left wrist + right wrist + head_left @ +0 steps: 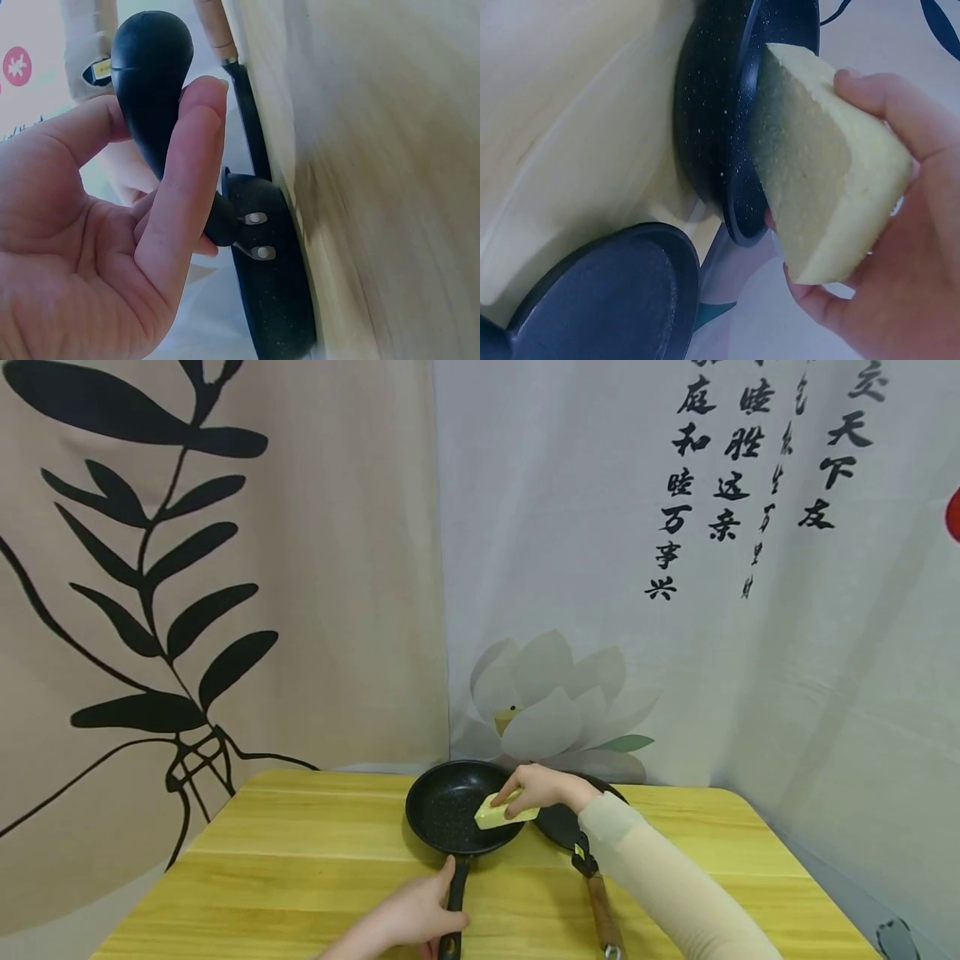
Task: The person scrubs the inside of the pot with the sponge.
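A black speckled frying pan (pixel 450 806) sits near the table's far edge, its handle pointing toward me. My left hand (pixel 412 910) grips that black handle (pixel 457 893), thumb along the top; the left wrist view shows the fingers (pixel 184 180) around the handle's rounded end. In my right hand (pixel 534 789) is a pale yellow sponge (pixel 498 812), pinched between thumb and fingers over the right side of the pan. The right wrist view shows the sponge (pixel 825 165) at the pan's rim (pixel 739 195), its face darkened near the pan. Whether it touches the inside is unclear.
A second flat black pan (pixel 558 827) with a wooden handle (pixel 602 910) lies just right of the first, partly hidden under my right forearm. The wooden table (pixel 300 852) ends against a printed cloth backdrop (pixel 360 568).
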`<move>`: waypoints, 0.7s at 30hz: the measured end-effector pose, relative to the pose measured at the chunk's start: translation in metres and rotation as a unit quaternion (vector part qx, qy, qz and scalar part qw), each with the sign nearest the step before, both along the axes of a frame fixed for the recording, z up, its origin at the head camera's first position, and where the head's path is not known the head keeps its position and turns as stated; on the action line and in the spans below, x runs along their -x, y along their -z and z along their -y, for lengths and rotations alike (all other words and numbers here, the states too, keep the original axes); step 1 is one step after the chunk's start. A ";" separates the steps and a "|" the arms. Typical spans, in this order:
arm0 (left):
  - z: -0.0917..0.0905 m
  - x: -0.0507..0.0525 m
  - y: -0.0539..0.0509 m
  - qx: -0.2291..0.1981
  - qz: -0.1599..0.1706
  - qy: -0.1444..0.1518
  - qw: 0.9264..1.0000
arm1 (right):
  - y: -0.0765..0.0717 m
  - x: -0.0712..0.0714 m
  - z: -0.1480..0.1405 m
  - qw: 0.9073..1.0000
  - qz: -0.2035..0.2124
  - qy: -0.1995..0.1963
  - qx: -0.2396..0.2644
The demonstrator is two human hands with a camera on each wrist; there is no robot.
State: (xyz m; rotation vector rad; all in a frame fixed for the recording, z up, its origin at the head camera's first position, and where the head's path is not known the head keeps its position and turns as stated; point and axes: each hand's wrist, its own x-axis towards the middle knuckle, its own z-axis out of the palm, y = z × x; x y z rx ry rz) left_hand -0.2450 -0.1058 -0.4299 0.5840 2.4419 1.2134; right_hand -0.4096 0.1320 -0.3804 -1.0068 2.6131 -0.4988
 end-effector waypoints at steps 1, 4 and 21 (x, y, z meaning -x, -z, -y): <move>0.000 0.002 0.001 0.003 -0.001 0.002 1.000 | 0.000 0.000 0.001 1.000 -0.001 -0.001 -0.005; 0.003 0.013 0.013 0.021 -0.005 0.018 1.000 | 0.002 -0.001 0.006 1.000 -0.002 -0.008 -0.019; 0.019 0.082 0.116 0.011 -0.003 0.038 0.999 | 0.016 -0.006 0.024 0.998 0.018 0.000 -0.058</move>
